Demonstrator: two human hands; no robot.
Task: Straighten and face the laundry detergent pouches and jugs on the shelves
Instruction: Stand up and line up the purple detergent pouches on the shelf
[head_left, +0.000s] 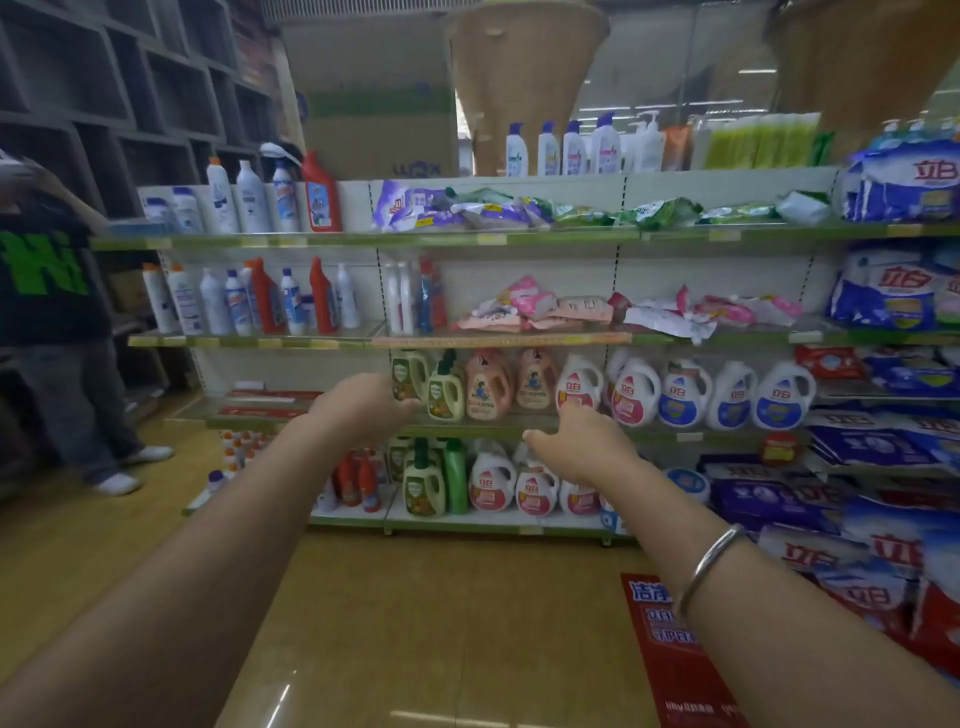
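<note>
Jugs (639, 395) stand in a row on the third shelf (467, 429) down, pink pouches (540, 309) one shelf above, green and purple pouches (493, 210) on the one above that. left hand (363, 408) is at the green-label jug (408, 371) at the row's left end, back of hand to camera, fingers hidden, so can't tell whether it grips or only touches. right hand (579, 441) has thumb splayed and fingers reaching toward the base of the pink-label white jug (577, 387); looks spread and holding nothing, contact unclear. Risks: jugs sit shoulder to shoulder near the shelf lip, so twisting one to face front likely nudges its neighbour, e.g. the peach jugs (485, 387). Rigid smooth plastic, moulded handles, glossy labels; probably slides easily, so a low push should shift a jug while a high push could tip it. Both arms are stretched out, fine control likely poor. Pink pouches lie in a slumped overlapping heap, a white pouch (670, 322) hanging past the shelf edge. Soft crinkly film, floppy, likely won't stand unless propped; pulling one could drag others down onto the jugs. Top pouches equally flat and jumbled. Blue-label jugs (735, 395) to the right look faced already
</note>
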